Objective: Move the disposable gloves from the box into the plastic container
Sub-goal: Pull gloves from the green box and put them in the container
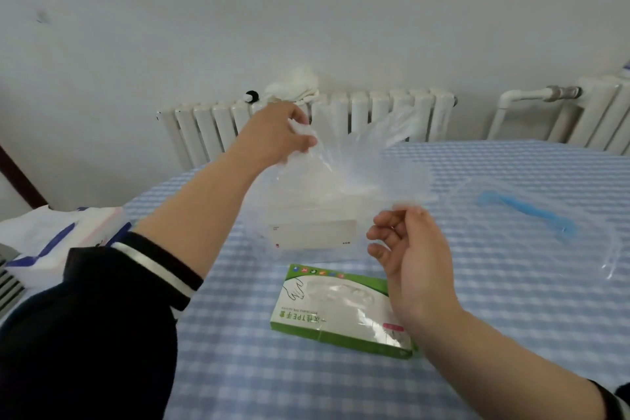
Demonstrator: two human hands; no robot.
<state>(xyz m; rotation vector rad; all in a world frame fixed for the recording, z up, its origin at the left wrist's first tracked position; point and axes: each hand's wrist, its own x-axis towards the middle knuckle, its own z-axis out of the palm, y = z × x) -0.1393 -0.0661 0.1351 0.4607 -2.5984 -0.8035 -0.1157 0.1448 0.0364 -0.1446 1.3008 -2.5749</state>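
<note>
Honestly, the risk is this flimsy disposable glove [344, 160] slipping or bunching: my left hand [272, 136] pinches one end, my right hand [409, 249] has its fingers [381, 233] loosely curled by the other edge, grip unclear. It hangs over the clear plastic container [317, 225] mid-table, whitish contents I can't identify. Green glove box [341, 310] sits nearer, window showing gloves left. Clear lid [531, 215] lies right.

clear glove [344, 160]: held aloft, spread | green box [337, 310]: flat on table | container [317, 232]: translucent, behind box
</note>
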